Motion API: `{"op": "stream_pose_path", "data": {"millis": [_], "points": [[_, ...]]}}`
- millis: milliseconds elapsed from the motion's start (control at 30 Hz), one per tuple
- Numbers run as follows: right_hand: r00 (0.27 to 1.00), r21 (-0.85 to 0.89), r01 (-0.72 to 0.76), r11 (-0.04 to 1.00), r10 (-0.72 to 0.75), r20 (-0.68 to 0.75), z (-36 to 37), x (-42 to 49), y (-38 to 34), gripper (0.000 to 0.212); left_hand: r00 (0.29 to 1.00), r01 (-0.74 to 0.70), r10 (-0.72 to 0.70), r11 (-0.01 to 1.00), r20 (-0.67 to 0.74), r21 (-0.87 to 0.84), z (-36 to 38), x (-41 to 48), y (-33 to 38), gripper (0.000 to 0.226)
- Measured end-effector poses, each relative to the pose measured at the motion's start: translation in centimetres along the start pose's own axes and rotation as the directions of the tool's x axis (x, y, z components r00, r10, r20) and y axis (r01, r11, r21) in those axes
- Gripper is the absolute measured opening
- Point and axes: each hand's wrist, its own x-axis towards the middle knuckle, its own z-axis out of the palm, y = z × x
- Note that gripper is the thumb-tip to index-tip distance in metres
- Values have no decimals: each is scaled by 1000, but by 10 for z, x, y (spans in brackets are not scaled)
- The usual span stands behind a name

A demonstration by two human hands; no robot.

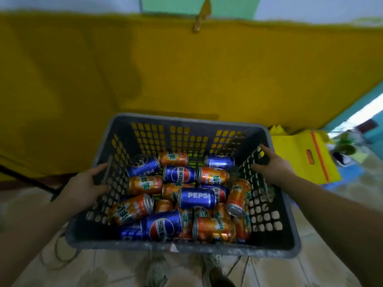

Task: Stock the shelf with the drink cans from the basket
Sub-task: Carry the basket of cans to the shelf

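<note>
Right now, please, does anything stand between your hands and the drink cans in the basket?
Nothing covers the drink cans; the basket is open on top. Only its perforated side walls lie between: the left hand grips the left wall, the right hand the right wall.

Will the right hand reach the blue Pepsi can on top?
Probably, once it lets go: the right hand grips the wall of the grey plastic basket, and nothing covers the blue Pepsi can.

Between the 2 grips the basket [186, 248] is open on top, cans [195, 197] heaped below. A yellow bag [300, 160] lies just outside the right hand [272, 163] grip; a yellow wall [186, 69] rises beyond both.
</note>
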Motion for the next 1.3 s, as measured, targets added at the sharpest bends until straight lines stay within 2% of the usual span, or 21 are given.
{"op": "stream_pose_path", "data": {"millis": [200, 367, 500, 667, 800, 933, 1067, 1300], "points": [[985, 105, -106, 989, 119, -122, -71, -105, 49, 77, 960, -278, 276, 960, 47, 26, -42, -56, 73, 69], [945, 312, -189, 931, 259, -200, -109, -180, 112, 75, 908, -407, 402, 913, 117, 21, -40, -108, 137, 68], [886, 415, -255, 873, 383, -261, -135, -251, 186, 72, 833, -534, 519, 845, 191, 30, -4, -162, 187, 66], [808, 430, -357, 829, 505, -304, -163, -337, 285, 74, 747, -650, 627, 759, 223, 46, 67, -227, 245, 63], [743, 455, -475, 753, 621, -252, -175, -388, 361, 73, 687, -696, 649, 717, 329, 40, 134, -264, 290, 64], [652, 513, -591, 622, 743, -149, -183, -426, 426, 72, 600, -751, 653, 658, 462, 44, 207, -294, 338, 68], [542, 523, -679, 516, 832, -117, -186, -450, 487, 70, 506, -802, 650, 597, 567, 31, 284, -319, 395, 70], [303, 642, -714, 281, 950, -78, -201, -468, 572, 72, 255, -925, 648, 379, 717, -13, 404, -364, 523, 67]]}}
